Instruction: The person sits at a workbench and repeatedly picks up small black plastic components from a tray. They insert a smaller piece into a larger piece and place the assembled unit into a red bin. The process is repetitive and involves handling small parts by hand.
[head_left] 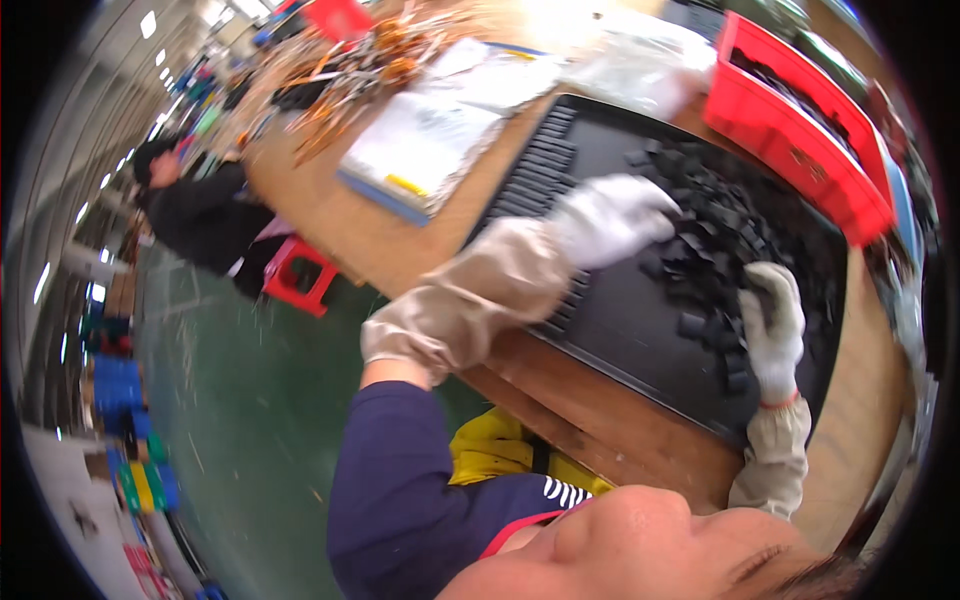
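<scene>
Gloved left hand [612, 218] spreads wide over loose black blocks [715, 250] heaped on a black tray [640, 340] on the wooden counter [600, 430]. At four o'clock of it, the right hand [773, 325] pinches one block, seemingly to line it into neat rows [540, 165].

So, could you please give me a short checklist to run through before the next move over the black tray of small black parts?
1. Left hand in white glove on the loose pile of small black blocks: ok.
2. Right hand gloved, at the pile's near edge: ok; whether it grips a block: cannot tell.
3. Large black tray fully on the wooden table: ok.
4. Neat row of blocks along the tray's left side undisturbed: ok.
5. Red plastic bin clear of both hands: ok.
</scene>
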